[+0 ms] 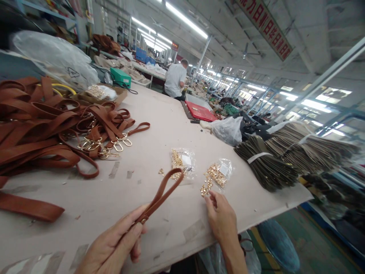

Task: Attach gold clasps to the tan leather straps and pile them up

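Observation:
My left hand (116,239) is closed around a brown leather strap (161,196). The strap's loop points up and away from me, and a small metal fitting shows just above my thumb. At the near edge of a pile of small gold metal fittings (205,186), my right hand (222,215) has its thumb and forefinger drawn together. Whatever is between those fingertips is too small to make out. The pile spills from a clear plastic bag (226,167) with a white label. A second such bag (188,160) lies to its left, a few loose pieces beside it.
Brown leather straps with gold clasps (85,133) are heaped on the left of the table (154,114). Bundled dark strips (265,163) lie along the right edge. Farther back are a red tray (199,111), a green box (120,77) and a seated person (174,80). A blue stool (278,243) stands below right.

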The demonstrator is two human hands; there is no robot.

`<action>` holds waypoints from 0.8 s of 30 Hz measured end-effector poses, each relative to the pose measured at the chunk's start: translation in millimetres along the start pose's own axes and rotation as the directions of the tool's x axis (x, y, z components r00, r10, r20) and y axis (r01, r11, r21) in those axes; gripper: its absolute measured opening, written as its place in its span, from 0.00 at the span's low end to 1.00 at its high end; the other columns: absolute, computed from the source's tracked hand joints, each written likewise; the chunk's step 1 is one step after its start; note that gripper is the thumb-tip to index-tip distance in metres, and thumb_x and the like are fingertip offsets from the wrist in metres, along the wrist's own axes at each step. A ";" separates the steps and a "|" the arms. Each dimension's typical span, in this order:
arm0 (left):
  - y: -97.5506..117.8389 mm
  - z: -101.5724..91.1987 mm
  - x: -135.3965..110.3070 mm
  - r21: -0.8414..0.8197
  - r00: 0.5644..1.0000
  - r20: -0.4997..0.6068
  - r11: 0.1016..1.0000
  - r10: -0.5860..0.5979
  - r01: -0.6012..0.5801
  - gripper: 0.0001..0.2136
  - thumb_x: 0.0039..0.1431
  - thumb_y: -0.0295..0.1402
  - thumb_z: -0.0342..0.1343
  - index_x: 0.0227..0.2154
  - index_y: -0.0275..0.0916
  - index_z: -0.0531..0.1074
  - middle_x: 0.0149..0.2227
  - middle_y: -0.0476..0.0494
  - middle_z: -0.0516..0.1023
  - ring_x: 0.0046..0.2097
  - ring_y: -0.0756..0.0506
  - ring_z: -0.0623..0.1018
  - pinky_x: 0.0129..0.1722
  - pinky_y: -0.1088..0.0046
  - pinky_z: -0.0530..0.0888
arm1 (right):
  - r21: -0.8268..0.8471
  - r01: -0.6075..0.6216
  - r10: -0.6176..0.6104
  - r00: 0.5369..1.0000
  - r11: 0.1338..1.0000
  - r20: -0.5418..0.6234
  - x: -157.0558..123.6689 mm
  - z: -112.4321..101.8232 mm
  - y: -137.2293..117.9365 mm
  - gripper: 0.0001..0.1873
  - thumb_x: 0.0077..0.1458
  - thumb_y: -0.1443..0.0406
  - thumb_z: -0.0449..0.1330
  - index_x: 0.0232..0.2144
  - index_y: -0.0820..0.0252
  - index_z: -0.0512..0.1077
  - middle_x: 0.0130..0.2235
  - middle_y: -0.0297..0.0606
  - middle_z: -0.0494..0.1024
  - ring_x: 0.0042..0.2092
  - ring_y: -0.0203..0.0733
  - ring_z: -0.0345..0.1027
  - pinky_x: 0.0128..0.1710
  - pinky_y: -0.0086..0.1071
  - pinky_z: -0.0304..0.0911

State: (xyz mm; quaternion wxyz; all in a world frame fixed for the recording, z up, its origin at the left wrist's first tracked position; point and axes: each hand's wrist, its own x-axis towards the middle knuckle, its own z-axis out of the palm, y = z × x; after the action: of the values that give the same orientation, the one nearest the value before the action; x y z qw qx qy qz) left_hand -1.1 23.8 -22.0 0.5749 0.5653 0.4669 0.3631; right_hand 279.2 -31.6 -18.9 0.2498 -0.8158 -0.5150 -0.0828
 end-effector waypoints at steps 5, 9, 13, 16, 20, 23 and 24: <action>-2.4 -5.6 3.7 -0.057 0.982 0.075 0.982 -0.173 0.178 0.32 0.58 0.59 0.50 0.58 0.44 0.70 0.22 0.52 0.69 0.24 0.49 0.68 0.20 0.79 0.66 | -0.181 0.093 -0.078 0.993 0.979 0.089 20.0 6.2 25.8 0.13 0.62 0.66 0.51 0.39 0.59 0.76 0.36 0.43 0.80 0.40 0.47 0.73 0.42 0.36 0.63; 10.0 -3.6 1.2 -0.062 0.986 0.014 0.984 -0.164 0.165 0.27 0.55 0.54 0.55 0.54 0.47 0.74 0.27 0.51 0.73 0.26 0.49 0.68 0.25 0.77 0.68 | -0.267 0.154 -0.123 0.984 0.951 0.131 24.0 9.5 23.5 0.12 0.61 0.67 0.52 0.34 0.58 0.76 0.32 0.42 0.79 0.36 0.45 0.72 0.39 0.34 0.61; 14.8 3.1 1.3 -0.234 0.986 0.013 0.959 -0.165 0.163 0.21 0.47 0.43 0.65 0.45 0.43 0.81 0.29 0.51 0.75 0.30 0.48 0.71 0.30 0.76 0.69 | -0.296 0.160 -0.138 0.986 0.942 0.095 29.3 12.7 30.6 0.14 0.60 0.65 0.51 0.28 0.60 0.74 0.29 0.44 0.77 0.33 0.47 0.71 0.35 0.35 0.60; 12.0 4.0 3.6 -0.340 0.981 0.082 0.920 -0.179 0.196 0.16 0.43 0.37 0.66 0.37 0.37 0.81 0.24 0.53 0.72 0.26 0.50 0.68 0.25 0.77 0.66 | -0.257 0.163 -0.153 0.986 0.953 0.061 26.3 11.1 31.3 0.16 0.61 0.61 0.50 0.32 0.59 0.76 0.32 0.44 0.80 0.34 0.48 0.74 0.35 0.36 0.63; 14.8 -0.9 3.2 -0.308 0.975 0.166 0.932 -0.145 0.191 0.07 0.47 0.31 0.63 0.30 0.35 0.77 0.23 0.54 0.72 0.25 0.51 0.69 0.26 0.77 0.67 | 0.215 0.002 -0.004 1.000 0.977 0.006 -4.0 1.8 -7.1 0.17 0.59 0.53 0.56 0.35 0.57 0.78 0.33 0.38 0.82 0.33 0.44 0.77 0.34 0.30 0.68; 21.1 -4.7 -0.8 -0.257 0.972 0.195 0.950 -0.129 0.178 0.06 0.51 0.30 0.60 0.32 0.36 0.77 0.23 0.55 0.72 0.27 0.51 0.70 0.30 0.77 0.67 | 0.585 -0.041 -0.002 0.997 0.810 0.072 -38.6 -1.2 -60.7 0.12 0.57 0.55 0.61 0.32 0.55 0.78 0.28 0.33 0.80 0.30 0.39 0.75 0.32 0.27 0.68; 22.9 -5.6 -2.7 -0.251 0.973 0.201 0.954 -0.115 0.165 0.06 0.52 0.30 0.59 0.33 0.36 0.78 0.23 0.55 0.73 0.28 0.51 0.70 0.31 0.77 0.67 | 0.647 0.000 -0.055 0.996 0.762 0.065 -48.3 -0.5 -78.2 0.09 0.57 0.57 0.62 0.30 0.55 0.78 0.28 0.33 0.80 0.30 0.39 0.74 0.32 0.26 0.68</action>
State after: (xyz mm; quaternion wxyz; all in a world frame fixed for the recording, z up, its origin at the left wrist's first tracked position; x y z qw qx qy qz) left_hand -4.7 25.2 1.4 0.7107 0.4794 0.3979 0.3268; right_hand 188.3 -43.5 -12.3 0.4935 -0.6747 -0.5335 0.1285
